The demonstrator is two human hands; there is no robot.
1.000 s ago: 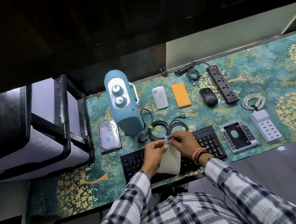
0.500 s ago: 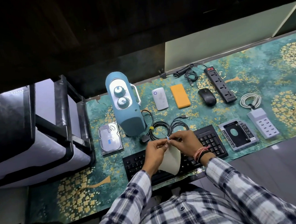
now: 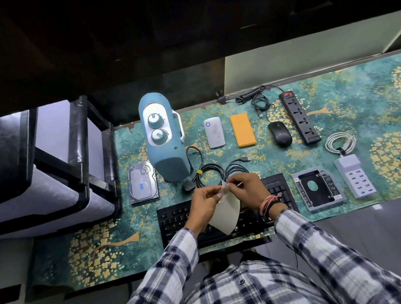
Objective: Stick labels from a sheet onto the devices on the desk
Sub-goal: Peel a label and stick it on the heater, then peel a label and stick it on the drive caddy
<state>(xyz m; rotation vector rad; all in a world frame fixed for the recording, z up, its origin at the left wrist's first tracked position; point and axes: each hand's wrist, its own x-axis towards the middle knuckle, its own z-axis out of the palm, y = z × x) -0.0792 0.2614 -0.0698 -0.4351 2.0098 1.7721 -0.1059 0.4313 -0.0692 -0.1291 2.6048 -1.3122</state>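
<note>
Head view, only one angle here. Both hands up over the keyboard (image 3: 227,209), working the label sheet (image 3: 225,212). Left hand (image 3: 204,202) curled, pinching the sheet near its top corner, rest of the sheet hanging down over the keys. Probably held off the desk like that so the backing can flex and let a corner lift. Right hand (image 3: 246,189) curled too, fingertips nipped at that same top edge, apparently on a small label (image 3: 223,184) being peeled; too tiny to say how far it's free.

Devices laid out in loose rows, well apart, presumably so each gets its own sticker: hard drive (image 3: 142,183) already wearing a blue patch, looks like one label down. Blue speaker (image 3: 163,139), white box (image 3: 214,132), orange pack (image 3: 243,130), mouse (image 3: 280,133), power strip (image 3: 299,117), drive caddy (image 3: 317,188), USB hub (image 3: 354,178) no stickers visible.

Surface: teal mat (image 3: 392,106) with gold tree print, edge ragged near the speaker. Plastic drawer unit (image 3: 31,169) at left, dark room behind, pale wall panel at right.
</note>
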